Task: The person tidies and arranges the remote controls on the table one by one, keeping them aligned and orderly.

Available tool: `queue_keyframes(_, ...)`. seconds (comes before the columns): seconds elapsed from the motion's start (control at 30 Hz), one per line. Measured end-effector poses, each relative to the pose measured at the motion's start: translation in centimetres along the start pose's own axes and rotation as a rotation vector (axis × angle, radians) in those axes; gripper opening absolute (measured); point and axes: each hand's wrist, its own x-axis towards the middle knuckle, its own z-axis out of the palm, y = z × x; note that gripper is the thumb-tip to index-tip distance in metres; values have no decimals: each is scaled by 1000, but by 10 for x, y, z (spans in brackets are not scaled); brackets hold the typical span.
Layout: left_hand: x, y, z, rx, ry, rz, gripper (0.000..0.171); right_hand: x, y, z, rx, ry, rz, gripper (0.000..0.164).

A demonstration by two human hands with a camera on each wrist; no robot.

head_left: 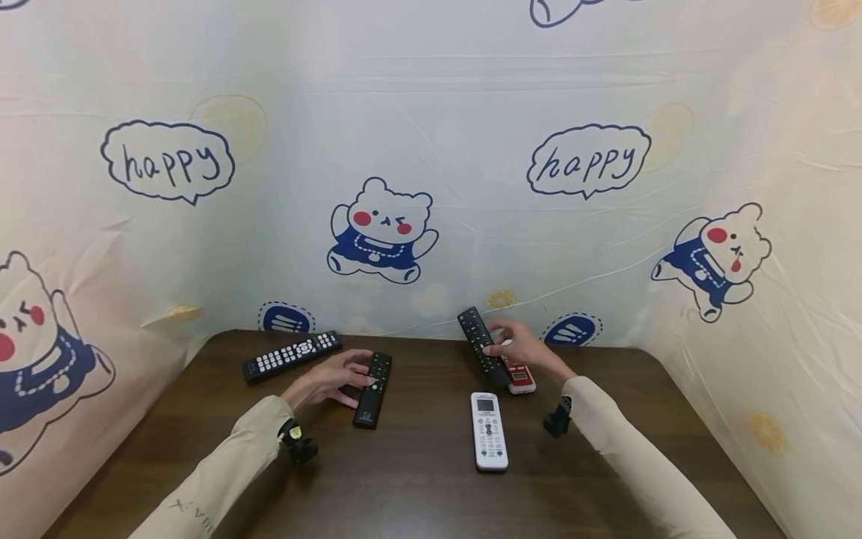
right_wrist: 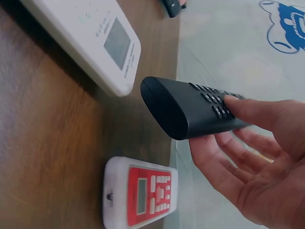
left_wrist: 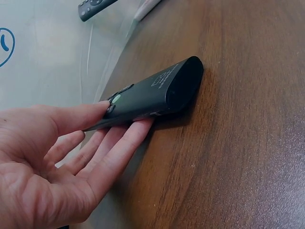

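My left hand [head_left: 334, 379] pinches a slim black remote control [head_left: 373, 393], thumb on its button face and fingers at its underside. In the left wrist view that remote [left_wrist: 143, 98] is tilted close above the wood; whether its far end touches is hidden. With thumb and fingers, my right hand [head_left: 524, 346] holds another black remote control [head_left: 480, 338] up off the table, as the right wrist view shows. Partly behind it lies a red-and-white remote control [head_left: 521, 379], whose small screen and buttons show in the right wrist view [right_wrist: 147, 193].
A white remote control [head_left: 488, 433] with a small screen lies on the brown table [head_left: 404, 494], nearer me. At the back left rests a black remote control [head_left: 292, 358] with many white buttons. A printed curtain [head_left: 471, 112] hangs behind the table and along both sides.
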Motion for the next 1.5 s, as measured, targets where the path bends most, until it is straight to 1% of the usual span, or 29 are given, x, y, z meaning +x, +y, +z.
queue_keyframes(0.17,-3,2,-1,-3,-1,14,74,-11,2,-7,117,3,107,53)
queue_keyframes(0.33,-7,2,-2,4,-1,33,75,-24,6,-13,158,18,169,55)
queue_keyframes(0.5,-5,-1,0,3,-20,41,77,-44,10,-16,196,31,250,55)
queue_keyframes(0.57,-5,-2,0,3,-20,43,77,-51,11,-15,205,29,263,53)
queue_keyframes(0.73,-6,-2,1,-1,-26,49,77,-65,12,-14,207,1,256,51)
queue_keyframes(1.0,-5,0,1,-6,-15,20,77,-78,10,-11,211,-65,261,47)
queue_keyframes(1.1,-4,-1,1,-3,-10,9,76,-82,10,-10,210,-111,272,46)
queue_keyframes(1.23,-4,0,1,3,1,-3,76,-86,11,-9,224,-175,320,44)
queue_keyframes(1.5,-5,1,2,-5,-10,11,74,-93,14,-7,228,-287,434,40)
